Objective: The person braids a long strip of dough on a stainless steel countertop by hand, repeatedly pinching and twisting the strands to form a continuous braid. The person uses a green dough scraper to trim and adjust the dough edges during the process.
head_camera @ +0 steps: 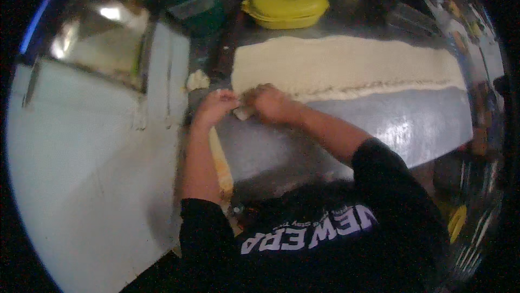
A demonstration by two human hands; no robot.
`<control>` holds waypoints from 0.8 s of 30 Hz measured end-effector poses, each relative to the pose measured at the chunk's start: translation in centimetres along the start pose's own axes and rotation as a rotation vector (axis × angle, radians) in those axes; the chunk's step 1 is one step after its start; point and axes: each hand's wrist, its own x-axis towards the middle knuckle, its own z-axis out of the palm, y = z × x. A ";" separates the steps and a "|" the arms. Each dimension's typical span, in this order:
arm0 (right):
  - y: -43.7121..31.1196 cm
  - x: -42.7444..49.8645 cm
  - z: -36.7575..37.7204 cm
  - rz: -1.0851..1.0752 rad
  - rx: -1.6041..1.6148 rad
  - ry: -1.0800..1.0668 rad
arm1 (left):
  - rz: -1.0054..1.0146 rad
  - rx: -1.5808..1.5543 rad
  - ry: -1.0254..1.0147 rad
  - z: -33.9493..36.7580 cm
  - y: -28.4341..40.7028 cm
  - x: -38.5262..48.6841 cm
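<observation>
A long, thin sheet of pale dough (349,59) lies across a grey metal worktop (292,146). Along its near edge runs a narrow dark line, perhaps filling. My right hand (274,104) is at the near left corner of the sheet, its fingers curled onto the dough. Just below those fingers a small end of dough (243,113) sticks out. Close beside it on the left is my left hand (219,106), thumb and fingertips drawn together next to the dough end. Blur hides whether they touch it.
Behind the sheet stands a yellow lidded dish (288,4). A lump of dough (198,80) sits past my left hand, with a dark green container (197,6) farther back. A white cabinet-like surface (89,163) fills the left. Under my left forearm lies a yellow strip (221,163).
</observation>
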 end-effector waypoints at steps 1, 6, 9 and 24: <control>-0.1 0.1 -0.8 0.013 -0.020 -0.065 | 0.145 -0.035 0.125 0.2 0.3 -0.9; -1.9 3.2 -2.7 0.112 0.164 -0.143 | 0.358 0.667 0.373 3.8 0.5 -5.0; -1.6 2.7 -2.7 0.063 0.164 -0.047 | 0.246 0.624 0.238 3.2 0.5 -4.5; 0.7 0.3 -2.8 0.008 0.349 0.287 | 0.285 0.389 0.099 3.4 1.0 -1.5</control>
